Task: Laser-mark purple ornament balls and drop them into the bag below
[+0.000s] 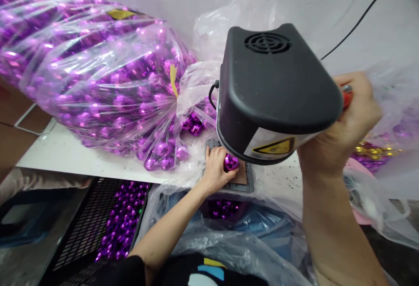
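Observation:
My left hand [216, 170] reaches over a grey base plate [249, 183], its fingers closed around a shiny purple faceted ball [231, 162]. Above and to the right stands a black machine head [278, 76] with a round vent on top and a yellow warning label [274, 146]. It hides part of the plate. At the machine's right side, my right hand [358, 102] is wrapped around a red handle [347, 98] with a metal end, mostly covered by the fingers. A brown pad [241, 174] lies on the base plate beside the ball.
A large clear bag of purple balls [108, 80] fills the left of the white table [94, 157]. Below it sits a black crate [78, 220] with more purple balls. Plastic sheeting [225, 244] drapes in front of me. A black cable [363, 13] runs along the wall.

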A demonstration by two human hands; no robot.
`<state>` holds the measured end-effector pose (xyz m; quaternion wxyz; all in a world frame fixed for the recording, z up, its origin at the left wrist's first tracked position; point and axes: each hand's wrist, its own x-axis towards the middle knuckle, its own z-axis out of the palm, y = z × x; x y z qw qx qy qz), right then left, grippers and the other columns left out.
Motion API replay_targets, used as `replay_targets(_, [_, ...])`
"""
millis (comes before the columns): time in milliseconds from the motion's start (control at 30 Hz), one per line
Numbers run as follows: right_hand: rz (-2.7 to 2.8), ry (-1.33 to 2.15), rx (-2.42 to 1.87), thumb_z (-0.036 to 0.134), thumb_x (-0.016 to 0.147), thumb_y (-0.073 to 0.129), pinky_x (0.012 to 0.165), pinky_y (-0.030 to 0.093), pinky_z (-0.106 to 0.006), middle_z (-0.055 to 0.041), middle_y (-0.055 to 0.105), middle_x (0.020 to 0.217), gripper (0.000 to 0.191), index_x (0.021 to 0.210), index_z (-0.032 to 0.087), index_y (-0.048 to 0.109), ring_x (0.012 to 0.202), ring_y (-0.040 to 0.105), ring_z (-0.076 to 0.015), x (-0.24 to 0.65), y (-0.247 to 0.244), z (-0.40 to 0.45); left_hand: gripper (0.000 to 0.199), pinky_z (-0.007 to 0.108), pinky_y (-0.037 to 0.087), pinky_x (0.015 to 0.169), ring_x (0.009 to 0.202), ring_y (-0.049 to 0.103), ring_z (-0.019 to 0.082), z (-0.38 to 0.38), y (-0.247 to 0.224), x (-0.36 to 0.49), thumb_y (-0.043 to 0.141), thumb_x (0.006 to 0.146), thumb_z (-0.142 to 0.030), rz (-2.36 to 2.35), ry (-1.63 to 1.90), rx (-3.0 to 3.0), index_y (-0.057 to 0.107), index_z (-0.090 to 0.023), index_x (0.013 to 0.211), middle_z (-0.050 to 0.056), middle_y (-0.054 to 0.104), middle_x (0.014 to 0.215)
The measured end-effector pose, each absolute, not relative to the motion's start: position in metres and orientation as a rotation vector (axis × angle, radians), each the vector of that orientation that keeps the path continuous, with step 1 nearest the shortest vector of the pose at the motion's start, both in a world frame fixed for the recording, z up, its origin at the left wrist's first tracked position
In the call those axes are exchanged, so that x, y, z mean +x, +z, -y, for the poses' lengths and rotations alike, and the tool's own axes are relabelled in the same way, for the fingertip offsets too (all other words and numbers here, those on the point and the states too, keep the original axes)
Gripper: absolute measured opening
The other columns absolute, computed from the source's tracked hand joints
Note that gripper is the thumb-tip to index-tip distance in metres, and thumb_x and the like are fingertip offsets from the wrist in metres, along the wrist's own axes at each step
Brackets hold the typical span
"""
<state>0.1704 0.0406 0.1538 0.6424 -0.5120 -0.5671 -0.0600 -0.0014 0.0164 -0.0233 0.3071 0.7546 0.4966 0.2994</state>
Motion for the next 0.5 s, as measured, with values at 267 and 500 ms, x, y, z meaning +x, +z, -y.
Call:
replay_targets(267, [1.287,-0.138,-1.166,0.046,0.093,0.053,0.062,0.029,-0.02,0.0038,0.043,0.064,0.038,0.08,0.011,0.056,0.063,0.038,-0.0025,0.172,0.153,-0.041,0.031,0.061,0.027,0.116,0.118,0.053,0.031,-0.018,-0.024,-0.004,0.07,0.08,-0.028,-1.231,0.771,1.999,0.06,-0.023,0.109,0.008,0.065,0.109])
replay_targets(500, [1.257,-0.502,-1.028,0.045,0.094,0.05,0.061,0.038,-0.021,-0.0005,0.055,0.071,0.036,0.08,0.014,0.063,0.064,0.049,-0.0038,0.17,0.128,-0.016,0.039,0.061,0.031,0.114,0.122,0.051,0.032,-0.016,-0.03,-0.005,0.074,0.076,-0.026,-1.148,0.859,1.82,0.061,-0.025,0.113,0.009,0.064,0.117])
